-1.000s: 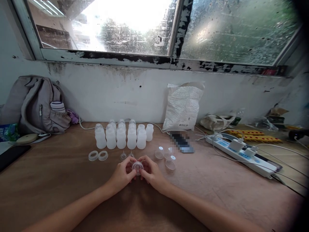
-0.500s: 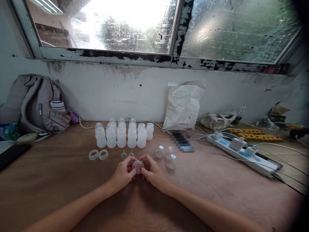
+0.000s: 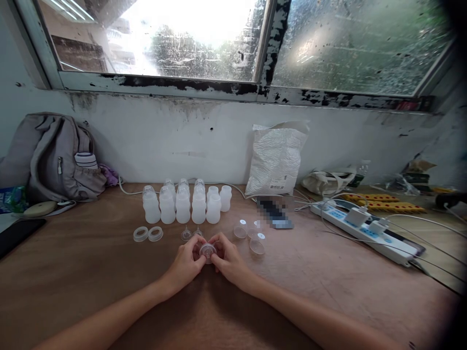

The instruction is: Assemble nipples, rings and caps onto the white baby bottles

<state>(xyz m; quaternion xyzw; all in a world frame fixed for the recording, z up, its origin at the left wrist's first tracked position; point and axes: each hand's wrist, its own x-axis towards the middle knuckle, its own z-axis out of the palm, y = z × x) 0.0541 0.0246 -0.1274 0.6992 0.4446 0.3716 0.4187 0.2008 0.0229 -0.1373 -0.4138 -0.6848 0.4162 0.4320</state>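
Observation:
Between both hands, close above the table, is a translucent baby bottle ring (image 3: 207, 250), with something clear inside it that looks like a nipple. My left hand (image 3: 187, 257) pinches its left side with thumb and fingers. On the right side my right hand (image 3: 229, 257) grips it the same way. Just beyond the left fingers lie two clear bottle nipples (image 3: 186, 234), one partly hidden. Two loose rings (image 3: 140, 234) rest farther left. To the right of my hands are three clear caps (image 3: 257, 246). Behind stand several frosted baby bottles (image 3: 183, 209), some with clear covers on top.
A phone (image 3: 277, 214) lies right of the bottles, before a silvery bag (image 3: 273, 160) leaning on the wall. A power strip (image 3: 368, 233) with plugs and cables spans the right. At the left are a grey backpack (image 3: 54, 155) and a black flat object (image 3: 20, 237).
Both hands keep their hold on the ring with almost no movement. The whole view has shifted very slightly.

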